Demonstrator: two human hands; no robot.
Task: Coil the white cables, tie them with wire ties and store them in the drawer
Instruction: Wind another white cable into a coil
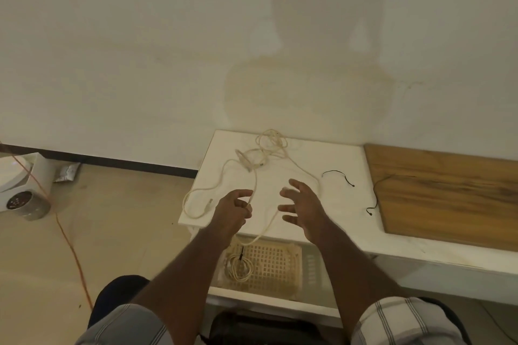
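Observation:
Loose white cables lie tangled on the white cabinet top, with one strand trailing over the front edge. My left hand pinches a strand of this cable between thumb and fingers. My right hand hovers beside it with fingers spread, holding nothing. Two black wire ties lie on the top: one in the middle right, another at the wooden board's edge. Below, the open drawer holds a coiled white cable bound with a black tie, resting on a lattice tray.
A wooden board lies on the white surface to the right. On the floor at left stand a white appliance and a round tin, with an orange cord running across. A dark bag sits under the drawer.

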